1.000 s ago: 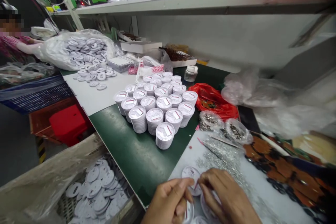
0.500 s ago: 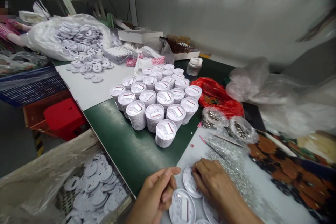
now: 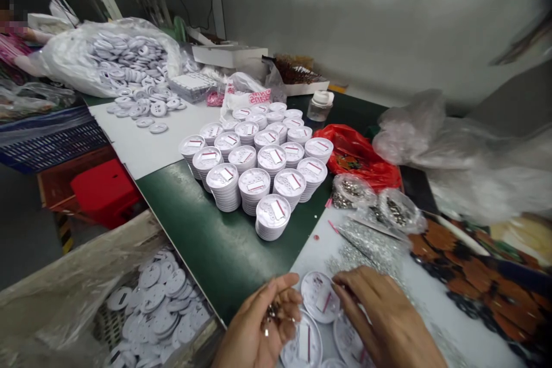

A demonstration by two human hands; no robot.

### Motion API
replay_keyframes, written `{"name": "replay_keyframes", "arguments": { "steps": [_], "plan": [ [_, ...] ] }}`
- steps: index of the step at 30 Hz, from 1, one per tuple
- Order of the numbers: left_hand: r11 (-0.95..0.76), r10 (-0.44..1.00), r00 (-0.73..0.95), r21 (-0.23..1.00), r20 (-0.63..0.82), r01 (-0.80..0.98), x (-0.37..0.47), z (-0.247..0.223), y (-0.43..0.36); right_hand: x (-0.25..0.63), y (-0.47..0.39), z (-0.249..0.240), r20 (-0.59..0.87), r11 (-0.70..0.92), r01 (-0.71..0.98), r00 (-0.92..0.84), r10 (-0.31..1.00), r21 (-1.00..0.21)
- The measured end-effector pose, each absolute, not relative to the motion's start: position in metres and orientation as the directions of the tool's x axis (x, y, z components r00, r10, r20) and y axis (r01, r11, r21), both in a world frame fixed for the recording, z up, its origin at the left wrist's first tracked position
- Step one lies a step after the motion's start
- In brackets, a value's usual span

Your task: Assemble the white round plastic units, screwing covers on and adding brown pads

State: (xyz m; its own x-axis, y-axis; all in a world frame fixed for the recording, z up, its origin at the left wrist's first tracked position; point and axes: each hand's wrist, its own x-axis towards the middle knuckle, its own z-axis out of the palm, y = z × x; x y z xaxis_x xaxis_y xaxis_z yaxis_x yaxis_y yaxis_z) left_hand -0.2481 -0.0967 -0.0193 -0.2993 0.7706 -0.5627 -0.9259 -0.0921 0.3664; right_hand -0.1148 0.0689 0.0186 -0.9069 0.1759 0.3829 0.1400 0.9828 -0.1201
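My left hand is cupped with several small shiny metal parts in its curled fingers. My right hand hovers over the right rim of a round white plastic casing, thumb and fingertips close together. Whatever they pinch, if anything, is too small to make out. This casing has a white rectangle with a dark red edge inside. A second round casing lies by my left fingers. Another round casing is partly covered by my right hand.
Stacks of white casings stand on the green mat. Right of them are a red bag, bags of metal parts and a pile of tiny clear pieces. A bin holds white discs. A person sits far left.
My right hand has moved right, off the middle of the casing, uncovering its inside. My left hand has opened slightly, so the metal parts in it now show.
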Motion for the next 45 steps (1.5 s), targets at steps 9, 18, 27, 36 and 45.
{"name": "replay_keyframes", "arguments": {
  "steps": [9, 18, 27, 36, 45],
  "plan": [
    [-0.072, 0.899, -0.111, 0.106, -0.423, -0.992, -0.221, -0.019, -0.08, -0.1, 0.04, -0.006, 0.323, 0.959, 0.064, -0.934, 0.155, -0.275],
    [-0.028, 0.895, -0.102, 0.173, -0.435, -0.985, -0.211, -0.013, -0.069, -0.087, 0.045, -0.004, 0.359, 0.971, 0.047, -0.924, 0.131, -0.233],
    [-0.012, 0.876, -0.077, 0.137, -0.476, -0.99, -0.203, -0.019, -0.069, -0.082, 0.046, -0.005, 0.362, 0.947, 0.098, -0.908, 0.211, -0.305],
    [-0.013, 0.863, -0.096, 0.168, -0.497, -0.986, -0.194, -0.015, -0.066, -0.082, 0.044, -0.003, 0.419, 0.946, 0.072, -0.884, 0.207, -0.316],
    [0.047, 0.854, -0.183, 0.423, -0.487, -0.905, -0.191, -0.01, -0.074, -0.062, 0.054, 0.014, 0.369, 0.965, 0.041, -0.919, 0.137, -0.258]
  ]
}}
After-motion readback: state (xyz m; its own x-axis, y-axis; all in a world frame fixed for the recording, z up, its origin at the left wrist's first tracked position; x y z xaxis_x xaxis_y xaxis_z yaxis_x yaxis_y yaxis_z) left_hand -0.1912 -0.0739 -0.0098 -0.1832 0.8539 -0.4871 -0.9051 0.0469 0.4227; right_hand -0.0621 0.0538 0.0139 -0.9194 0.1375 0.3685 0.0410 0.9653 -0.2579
